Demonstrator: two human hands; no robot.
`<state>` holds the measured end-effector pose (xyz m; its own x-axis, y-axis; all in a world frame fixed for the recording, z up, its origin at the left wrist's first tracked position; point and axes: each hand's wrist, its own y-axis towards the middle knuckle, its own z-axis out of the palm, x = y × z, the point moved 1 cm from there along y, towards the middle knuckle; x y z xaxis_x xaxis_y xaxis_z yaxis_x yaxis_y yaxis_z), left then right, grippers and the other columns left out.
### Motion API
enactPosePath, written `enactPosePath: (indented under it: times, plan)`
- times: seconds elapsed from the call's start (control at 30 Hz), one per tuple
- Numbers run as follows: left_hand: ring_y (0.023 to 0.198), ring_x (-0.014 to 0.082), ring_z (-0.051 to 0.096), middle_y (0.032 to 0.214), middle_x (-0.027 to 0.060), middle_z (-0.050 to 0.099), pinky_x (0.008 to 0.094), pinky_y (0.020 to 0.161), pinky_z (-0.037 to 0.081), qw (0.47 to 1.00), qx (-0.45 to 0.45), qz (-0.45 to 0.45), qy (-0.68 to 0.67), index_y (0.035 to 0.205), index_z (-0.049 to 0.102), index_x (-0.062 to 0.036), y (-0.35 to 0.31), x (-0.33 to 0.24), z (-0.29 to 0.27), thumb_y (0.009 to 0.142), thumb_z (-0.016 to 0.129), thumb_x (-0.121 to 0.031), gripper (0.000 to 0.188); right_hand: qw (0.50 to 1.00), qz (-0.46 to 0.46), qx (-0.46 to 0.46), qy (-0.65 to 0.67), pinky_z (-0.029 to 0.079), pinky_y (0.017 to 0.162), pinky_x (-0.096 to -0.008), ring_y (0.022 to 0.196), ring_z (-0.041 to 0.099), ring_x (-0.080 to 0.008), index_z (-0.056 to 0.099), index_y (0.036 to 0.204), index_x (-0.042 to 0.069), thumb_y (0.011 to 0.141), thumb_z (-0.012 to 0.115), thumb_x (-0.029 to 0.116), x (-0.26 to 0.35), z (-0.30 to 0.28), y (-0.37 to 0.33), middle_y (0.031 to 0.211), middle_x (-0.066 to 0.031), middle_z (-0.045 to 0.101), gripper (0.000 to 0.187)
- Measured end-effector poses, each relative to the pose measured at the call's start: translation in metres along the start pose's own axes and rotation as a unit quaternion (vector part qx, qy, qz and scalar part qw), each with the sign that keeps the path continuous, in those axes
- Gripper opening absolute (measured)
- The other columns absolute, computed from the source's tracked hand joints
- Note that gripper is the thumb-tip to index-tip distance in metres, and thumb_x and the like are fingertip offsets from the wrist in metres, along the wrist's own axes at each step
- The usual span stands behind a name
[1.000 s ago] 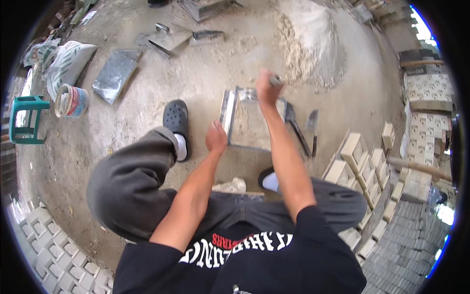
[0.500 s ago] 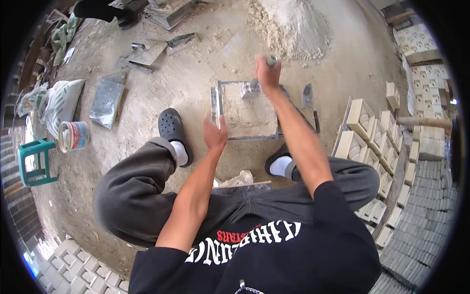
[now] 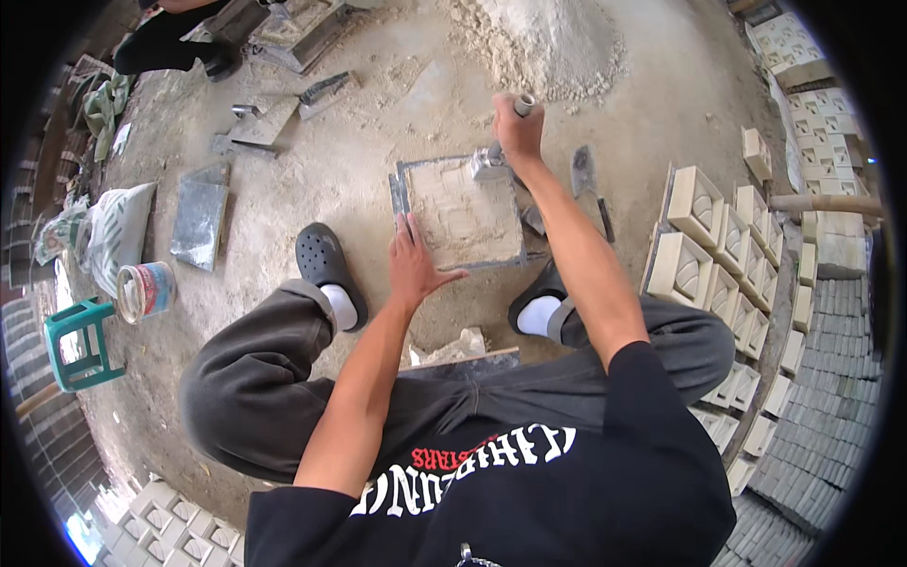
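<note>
On the ground between my feet lies a square metal mould (image 3: 399, 194) with dark edges, filled with pale sandy mix (image 3: 463, 217). My left hand (image 3: 414, 269) rests at its near left corner, fingers stretched along the left edge and thumb spread out to the right. In my closed right hand (image 3: 520, 135) is a hammer-like tool (image 3: 488, 163) with a tubular handle and a grey block head. That head is at the mould's far right corner, against or just above the mix; its contact is hard to make out.
A trowel (image 3: 583, 170) lies right of the mould. Patterned pale blocks (image 3: 696, 208) stand in rows farther right. Beyond is a heap of pale powder (image 3: 557, 47). Metal plates (image 3: 200, 222), a bucket (image 3: 146, 291) and a green stool (image 3: 83, 345) are leftward. Another person's dark-clothed leg (image 3: 170, 45) shows at the far left.
My left hand's fingers have stretched along the mould's edge, with the thumb now spread. The tool's head has moved right, toward the mould's far right corner. The whole view has shifted slightly.
</note>
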<state>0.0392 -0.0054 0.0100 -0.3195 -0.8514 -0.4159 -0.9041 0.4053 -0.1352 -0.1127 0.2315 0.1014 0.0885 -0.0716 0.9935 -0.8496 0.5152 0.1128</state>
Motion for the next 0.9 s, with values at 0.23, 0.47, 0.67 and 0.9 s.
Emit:
enactPosePath:
  times: [0.23, 0.47, 0.67, 0.9]
  plan:
    - [0.13, 0.0461, 0.04, 0.151, 0.0347, 0.017, 0.0464, 0.107, 0.037, 1.0, -0.019, -0.012, 0.0, 0.148, 0.004, 0.0131, 0.017, -0.007, 0.001, 0.053, 0.079, -0.074, 0.149, 0.998, 0.009, -0.029, 0.055, 0.031, 0.043, -0.0283, 0.047, 0.042, -0.0054, 0.045, 0.051, 0.007, 0.085, 0.058, 0.015, 0.0, -0.027, -0.006, 0.05, 0.0048, 0.044, 0.037]
    - [0.133, 0.0464, 0.037, 0.152, 0.0345, 0.017, 0.046, 0.109, 0.035, 1.0, 0.014, -0.027, 0.003, 0.148, 0.002, 0.0125, -0.002, -0.007, 0.008, 0.053, 0.079, -0.074, 0.15, 0.995, -0.037, -0.083, -0.032, 0.029, 0.045, -0.0301, 0.051, 0.038, -0.0041, 0.038, 0.057, 0.005, 0.086, 0.056, 0.016, 0.005, -0.043, -0.054, 0.054, 0.0058, 0.037, 0.037]
    - [0.14, 0.0431, 0.029, 0.153, 0.0333, 0.016, 0.0459, 0.113, 0.028, 0.998, 0.031, -0.042, 0.031, 0.149, 0.002, 0.0127, 0.003, -0.006, 0.0, 0.052, 0.076, -0.078, 0.152, 0.996, -0.001, -0.082, 0.03, 0.032, 0.049, -0.0312, 0.054, 0.043, -0.0048, 0.042, 0.058, 0.005, 0.086, 0.057, 0.017, 0.019, -0.05, -0.092, 0.054, 0.0057, 0.041, 0.034]
    - [0.146, 0.0384, 0.018, 0.157, 0.0291, 0.013, 0.0469, 0.117, 0.022, 0.994, 0.049, -0.006, 0.096, 0.149, 0.004, 0.0119, -0.008, 0.005, -0.001, 0.053, 0.073, -0.081, 0.151, 0.997, -0.008, -0.079, 0.015, 0.03, 0.047, -0.0294, 0.05, 0.039, -0.0047, 0.041, 0.056, 0.004, 0.087, 0.056, 0.014, 0.021, -0.071, -0.128, 0.051, 0.0048, 0.04, 0.036]
